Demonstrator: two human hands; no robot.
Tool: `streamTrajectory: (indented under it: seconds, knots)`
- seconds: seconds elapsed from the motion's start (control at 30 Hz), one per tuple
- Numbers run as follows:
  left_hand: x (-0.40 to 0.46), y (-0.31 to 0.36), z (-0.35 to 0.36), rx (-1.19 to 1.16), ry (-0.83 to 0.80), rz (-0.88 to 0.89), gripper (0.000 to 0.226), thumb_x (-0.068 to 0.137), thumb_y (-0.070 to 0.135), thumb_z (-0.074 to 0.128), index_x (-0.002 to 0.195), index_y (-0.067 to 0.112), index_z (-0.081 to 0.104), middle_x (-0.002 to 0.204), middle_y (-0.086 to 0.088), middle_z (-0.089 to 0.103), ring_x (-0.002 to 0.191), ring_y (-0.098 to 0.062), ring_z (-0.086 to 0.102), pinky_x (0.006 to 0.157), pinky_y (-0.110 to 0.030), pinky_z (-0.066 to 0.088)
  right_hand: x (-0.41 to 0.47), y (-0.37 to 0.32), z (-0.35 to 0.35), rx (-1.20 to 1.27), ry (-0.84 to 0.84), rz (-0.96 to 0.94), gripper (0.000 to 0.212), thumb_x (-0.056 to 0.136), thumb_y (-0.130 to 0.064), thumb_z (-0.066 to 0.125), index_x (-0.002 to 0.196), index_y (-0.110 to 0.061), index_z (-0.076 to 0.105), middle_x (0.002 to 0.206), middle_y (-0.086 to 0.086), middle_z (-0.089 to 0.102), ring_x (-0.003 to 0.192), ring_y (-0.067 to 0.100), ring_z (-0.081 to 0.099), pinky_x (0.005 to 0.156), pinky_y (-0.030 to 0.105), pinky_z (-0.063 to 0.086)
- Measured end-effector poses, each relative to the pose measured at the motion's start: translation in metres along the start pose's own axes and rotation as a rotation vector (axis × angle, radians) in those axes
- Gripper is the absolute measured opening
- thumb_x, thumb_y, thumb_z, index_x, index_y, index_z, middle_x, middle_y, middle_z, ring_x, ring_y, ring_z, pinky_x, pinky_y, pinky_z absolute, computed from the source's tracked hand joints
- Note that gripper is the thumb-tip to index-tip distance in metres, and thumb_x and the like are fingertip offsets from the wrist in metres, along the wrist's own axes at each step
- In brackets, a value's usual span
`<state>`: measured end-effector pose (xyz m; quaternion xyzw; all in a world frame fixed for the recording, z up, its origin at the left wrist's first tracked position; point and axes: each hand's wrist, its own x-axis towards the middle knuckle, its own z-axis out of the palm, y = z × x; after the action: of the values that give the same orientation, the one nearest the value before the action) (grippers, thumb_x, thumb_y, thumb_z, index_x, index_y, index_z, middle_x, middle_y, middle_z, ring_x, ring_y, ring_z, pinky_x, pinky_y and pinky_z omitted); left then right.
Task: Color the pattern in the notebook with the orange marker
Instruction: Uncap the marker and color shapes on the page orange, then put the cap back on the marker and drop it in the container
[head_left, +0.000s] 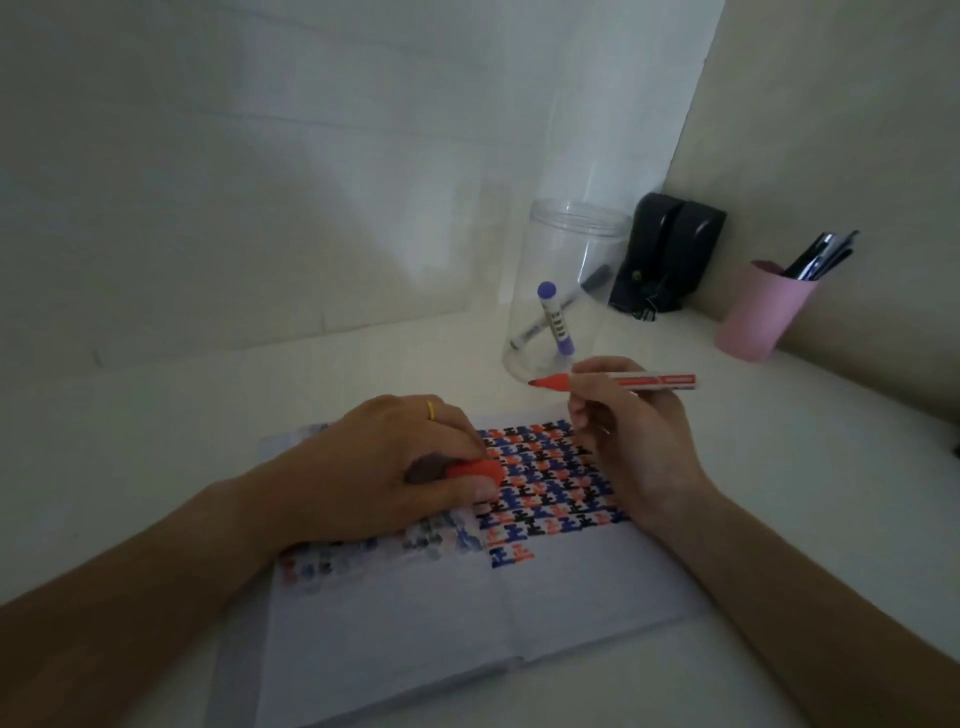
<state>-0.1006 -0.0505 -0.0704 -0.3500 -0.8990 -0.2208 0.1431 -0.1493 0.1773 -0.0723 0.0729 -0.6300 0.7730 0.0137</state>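
Head view: my right hand (631, 447) grips one uncapped orange marker (613, 382), tip lifted above notebook (545, 608) at desk (156, 415) centre. My left hand (384, 467) pinches one orange cap (475, 472), resting on pattern (550, 488). One clear jar (566, 249) holds two markers; one pink cup (763, 312) near right edge.

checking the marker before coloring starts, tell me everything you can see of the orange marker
The orange marker is a slim pen with a white and orange barrel and an orange tip section, uncapped. It lies nearly level in the air above the notebook's top edge, nib pointing left. The right hand pinches it near the front; the left hand holds what looks like its orange cap.
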Motion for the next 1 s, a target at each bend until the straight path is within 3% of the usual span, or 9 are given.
streamTrajectory:
  seconds: [0.07,0.17,0.33,0.47,0.57,0.7,1.0]
  knots:
    - [0.002,0.001,0.002,-0.008,0.059,-0.046,0.029,0.098,0.045,0.056,0.103,0.022,0.074,0.096,0.017,0.071,0.085,0.003,0.064,0.076,-0.014,0.049,0.001,0.0,-0.002,0.024,-0.009,-0.009,0.011,0.084,0.001,0.068,0.089,-0.007,0.072,0.066,0.008,0.064,0.059,0.016,0.055,0.05,0.024,0.042]
    - [0.005,0.0,0.004,-0.04,0.262,-0.191,0.03,0.098,0.042,0.056,0.118,0.025,0.069,0.106,0.019,0.068,0.098,0.008,0.06,0.081,0.0,0.04,0.001,-0.001,-0.002,0.08,-0.015,0.002,0.01,0.087,-0.004,0.065,0.092,-0.005,0.073,0.067,0.008,0.068,0.059,0.017,0.059,0.053,0.025,0.045]
    - [0.005,-0.007,0.002,-0.101,0.388,-0.305,0.036,0.102,0.03,0.045,0.135,0.028,0.058,0.113,0.012,0.064,0.102,-0.006,0.061,0.087,-0.017,0.047,0.003,0.001,-0.006,0.079,0.002,0.024,0.021,0.091,-0.015,0.062,0.094,-0.002,0.078,0.065,0.007,0.066,0.057,0.015,0.057,0.054,0.024,0.045]
    - [0.004,-0.005,0.0,-0.112,0.402,-0.329,0.039,0.103,0.019,0.049,0.141,0.025,0.055,0.111,0.017,0.063,0.096,-0.002,0.062,0.084,-0.013,0.049,0.003,0.002,-0.008,0.084,-0.023,0.008,0.014,0.09,-0.013,0.066,0.093,-0.004,0.075,0.062,0.006,0.059,0.055,0.015,0.05,0.05,0.025,0.041]
    - [0.003,-0.006,-0.002,-0.101,0.427,-0.355,0.037,0.099,0.021,0.059,0.136,0.026,0.061,0.112,0.013,0.071,0.095,-0.005,0.068,0.087,-0.017,0.053,0.003,-0.002,-0.006,0.128,-0.093,-0.031,0.008,0.084,-0.013,0.07,0.09,-0.009,0.073,0.07,0.009,0.068,0.061,0.017,0.062,0.055,0.023,0.052]
    - [0.002,-0.005,-0.004,-0.109,0.456,-0.375,0.03,0.094,0.021,0.068,0.123,0.028,0.068,0.107,0.016,0.075,0.093,-0.003,0.07,0.086,-0.016,0.054,0.002,-0.005,-0.004,0.218,-0.14,-0.02,0.028,0.073,-0.02,0.073,0.096,-0.006,0.075,0.082,0.017,0.076,0.069,0.021,0.072,0.063,0.023,0.06]
    - [0.003,0.002,-0.006,-0.155,0.452,-0.375,0.029,0.089,0.019,0.073,0.117,0.029,0.071,0.101,0.02,0.074,0.093,0.001,0.068,0.083,-0.006,0.049,-0.004,-0.008,0.0,0.157,-0.213,-0.029,0.027,0.081,-0.012,0.068,0.104,0.0,0.075,0.094,0.023,0.076,0.082,0.028,0.073,0.072,0.026,0.061]
